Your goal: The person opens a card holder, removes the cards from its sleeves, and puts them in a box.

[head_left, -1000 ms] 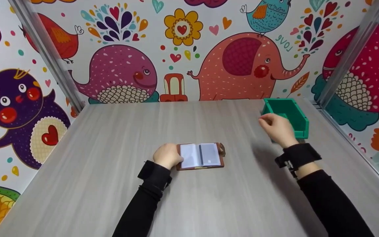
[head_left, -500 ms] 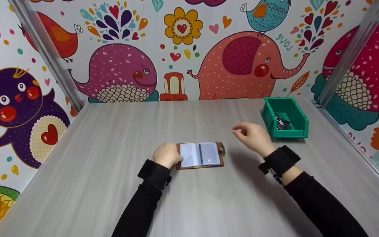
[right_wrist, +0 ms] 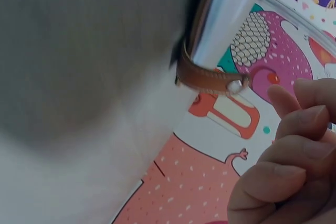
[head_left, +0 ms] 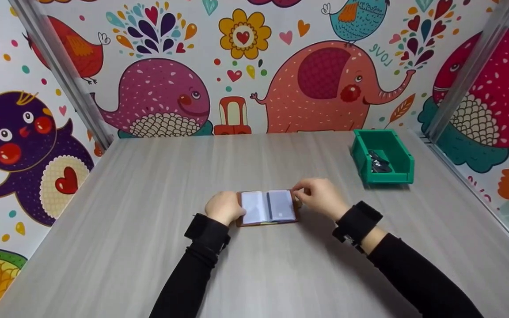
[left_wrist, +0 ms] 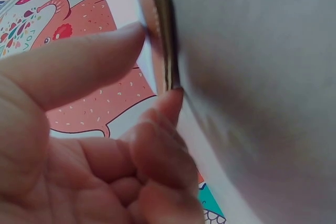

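Note:
A brown leather card holder lies spread open on the table, its clear plastic sleeves facing up. My left hand pinches its left edge between thumb and fingers; the left wrist view shows the stitched brown cover in that pinch. At the holder's right edge is my right hand, thumb and forefinger close to the corner. In the right wrist view a brown strap with a metal snap sticks out from the holder. The right fingers are loosely curled there, apart from the strap, with nothing between them.
A green plastic bin stands at the back right of the table. Inside it are black cards, one lettered "Vip". Printed cartoon walls enclose the back and sides of the grey wooden table.
My right hand has come away from the green bin, moving left and nearer to me, to the card holder's right edge. The left hand keeps its pinch on the holder.

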`<state>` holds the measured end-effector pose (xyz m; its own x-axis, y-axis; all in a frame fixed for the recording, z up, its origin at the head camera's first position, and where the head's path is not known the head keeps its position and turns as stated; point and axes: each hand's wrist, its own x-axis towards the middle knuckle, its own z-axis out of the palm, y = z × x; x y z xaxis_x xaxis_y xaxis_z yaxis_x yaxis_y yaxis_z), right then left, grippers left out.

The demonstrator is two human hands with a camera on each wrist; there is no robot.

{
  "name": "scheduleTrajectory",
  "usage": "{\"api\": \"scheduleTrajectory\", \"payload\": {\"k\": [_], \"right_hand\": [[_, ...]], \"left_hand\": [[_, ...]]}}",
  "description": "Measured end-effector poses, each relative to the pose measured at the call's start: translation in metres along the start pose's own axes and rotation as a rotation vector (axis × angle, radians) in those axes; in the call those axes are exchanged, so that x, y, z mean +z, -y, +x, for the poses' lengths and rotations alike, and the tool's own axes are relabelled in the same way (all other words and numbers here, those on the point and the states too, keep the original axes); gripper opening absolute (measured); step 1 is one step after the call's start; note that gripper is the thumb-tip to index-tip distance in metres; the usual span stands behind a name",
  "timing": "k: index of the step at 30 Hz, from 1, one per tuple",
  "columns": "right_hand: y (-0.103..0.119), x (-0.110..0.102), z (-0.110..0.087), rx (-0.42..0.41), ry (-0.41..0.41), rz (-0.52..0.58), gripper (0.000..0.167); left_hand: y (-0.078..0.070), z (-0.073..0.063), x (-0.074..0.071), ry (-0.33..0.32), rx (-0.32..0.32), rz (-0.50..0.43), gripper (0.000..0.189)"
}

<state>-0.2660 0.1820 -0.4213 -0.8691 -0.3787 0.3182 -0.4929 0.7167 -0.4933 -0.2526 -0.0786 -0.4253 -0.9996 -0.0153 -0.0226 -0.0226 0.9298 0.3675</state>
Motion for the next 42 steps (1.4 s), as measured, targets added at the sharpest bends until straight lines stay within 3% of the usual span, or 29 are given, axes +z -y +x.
{"api": "scheduleTrajectory", "payload": {"k": [10, 21, 36, 42], "right_hand": [[0.002, 0.019, 0.003, -0.032, 0.068, -0.062, 0.009], [0.002, 0.022, 0.015, 0.025, 0.118, -0.149, 0.010], [-0.003, 0.022, 0.024, 0.091, 0.120, -0.224, 0.010], [-0.003, 0.024, 0.027, 0.057, 0.092, -0.255, 0.011]], "left_hand": [[0.000, 0.001, -0.001, 0.004, 0.004, -0.009, 0.024], [0.001, 0.001, -0.001, 0.000, 0.006, -0.001, 0.022], [0.000, 0.000, -0.001, 0.009, -0.002, 0.000, 0.028], [0.000, 0.001, 0.000, 0.007, 0.001, 0.005, 0.028]]}}
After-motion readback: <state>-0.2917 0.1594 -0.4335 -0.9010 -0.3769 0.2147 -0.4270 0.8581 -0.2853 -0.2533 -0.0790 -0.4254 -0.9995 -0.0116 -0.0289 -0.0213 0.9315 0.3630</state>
